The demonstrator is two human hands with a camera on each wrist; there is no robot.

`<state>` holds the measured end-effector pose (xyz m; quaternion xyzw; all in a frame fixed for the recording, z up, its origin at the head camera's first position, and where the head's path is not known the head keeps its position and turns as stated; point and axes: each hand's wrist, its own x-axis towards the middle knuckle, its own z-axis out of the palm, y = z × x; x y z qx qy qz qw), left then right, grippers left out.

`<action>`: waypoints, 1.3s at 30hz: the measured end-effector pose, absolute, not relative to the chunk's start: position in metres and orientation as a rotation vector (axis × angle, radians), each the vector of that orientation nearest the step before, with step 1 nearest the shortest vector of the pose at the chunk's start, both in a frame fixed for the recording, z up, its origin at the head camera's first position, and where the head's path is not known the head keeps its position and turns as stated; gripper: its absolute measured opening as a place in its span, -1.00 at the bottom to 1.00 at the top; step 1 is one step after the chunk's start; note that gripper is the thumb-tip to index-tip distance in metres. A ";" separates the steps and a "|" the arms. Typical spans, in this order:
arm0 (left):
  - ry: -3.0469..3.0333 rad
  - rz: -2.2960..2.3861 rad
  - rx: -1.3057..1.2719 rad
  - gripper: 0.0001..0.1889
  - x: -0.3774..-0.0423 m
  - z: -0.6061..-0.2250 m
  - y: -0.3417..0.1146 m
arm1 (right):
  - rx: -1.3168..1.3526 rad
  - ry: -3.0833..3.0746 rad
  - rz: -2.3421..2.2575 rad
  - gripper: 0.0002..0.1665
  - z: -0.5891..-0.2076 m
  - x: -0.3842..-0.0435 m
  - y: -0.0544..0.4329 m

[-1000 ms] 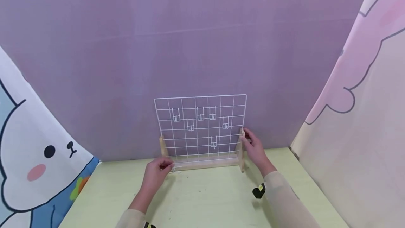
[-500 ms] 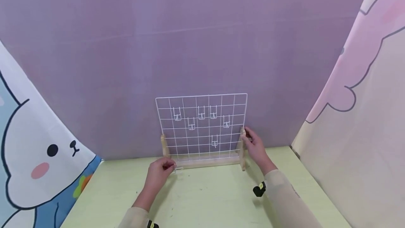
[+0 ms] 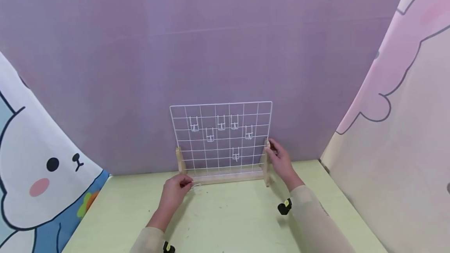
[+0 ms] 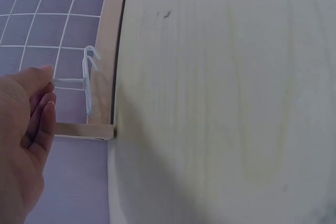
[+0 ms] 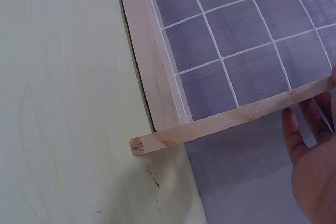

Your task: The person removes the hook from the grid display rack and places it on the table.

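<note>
My left hand (image 3: 174, 190) pinches the stem of a white wire hook (image 4: 87, 85) between thumb and fingertips. Its bent prongs point away from the hand, in front of the stand's wooden base bar (image 4: 109, 35), near the lower left corner. A white wire grid panel (image 3: 221, 104) stands upright in the wooden stand. Several similar hooks hang on it, the lowest being a white hook (image 3: 236, 154) right of centre. My right hand (image 3: 282, 164) grips the upper part of the right wooden post (image 5: 226, 122); some of its fingertips are hidden behind the post.
Pale yellow-green table (image 3: 225, 218) carries the stand near its back edge. Behind rises a purple cloth backdrop (image 3: 225, 50). Printed cloths hang at both sides, with a cartoon rabbit (image 3: 28, 159) on the left. Small dark marks dot the tabletop.
The pinched hook has turned a little, showing more to the right of my left fingertips than a second ago. Both hands keep nearly the same places; the head view shifts slightly.
</note>
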<state>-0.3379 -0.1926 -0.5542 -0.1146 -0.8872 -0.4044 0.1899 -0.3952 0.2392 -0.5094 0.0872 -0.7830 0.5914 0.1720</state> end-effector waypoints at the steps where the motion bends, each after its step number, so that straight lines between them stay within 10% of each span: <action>1: -2.498 -1.127 -0.321 -0.86 -0.338 -0.555 -0.193 | 0.244 -2.222 1.684 -0.35 -0.510 -0.395 0.239; 26: -2.530 -1.042 -0.315 -0.92 -0.355 -0.550 -0.191 | 0.316 -2.222 1.694 -0.36 -0.462 -0.380 0.235; 39: -2.585 -0.986 -0.245 -0.94 -0.343 -0.557 -0.190 | 0.294 -2.210 1.693 -0.37 -0.502 -0.399 0.239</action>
